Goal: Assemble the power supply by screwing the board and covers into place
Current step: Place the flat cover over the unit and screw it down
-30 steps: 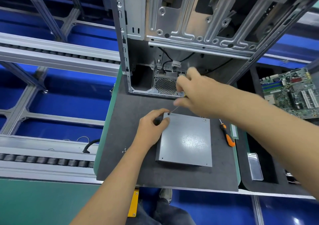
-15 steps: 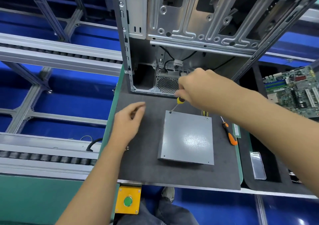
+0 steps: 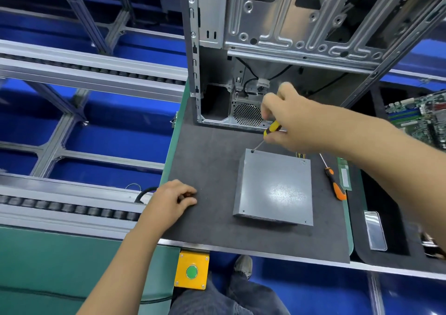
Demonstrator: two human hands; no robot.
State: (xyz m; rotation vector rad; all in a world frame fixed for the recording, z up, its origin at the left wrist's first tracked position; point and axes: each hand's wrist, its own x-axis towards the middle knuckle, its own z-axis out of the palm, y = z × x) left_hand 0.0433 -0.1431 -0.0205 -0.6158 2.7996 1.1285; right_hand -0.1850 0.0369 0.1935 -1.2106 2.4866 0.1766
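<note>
From my head camera, the grey supply lies flat on the dark mat, right of the middle, its cover on top and a few yellow wires poking out at its far right edge. My right hand is curled round the yellow-and-black driver; the shaft slants down to the left and its tip sits on the screw at the supply's far left corner. My left hand rests on the mat near its left edge, well apart from the supply, fingers curled in with the tips drawn toward the thumb. There is something dark between them, too small to name, so I cannot tell whether I am pinching anything.

Just behind my right hand stands the open metal case, with a round mesh grille and black cables low inside it. An orange-handled driver lies on the mat just beside the supply's right edge, not touching it. Farther right, a green board shows at the frame's edge, and a clear plastic piece lies in a black tray. A yellow box with a green button hangs below the bench's near edge. Roller conveyor rails run along my left.
</note>
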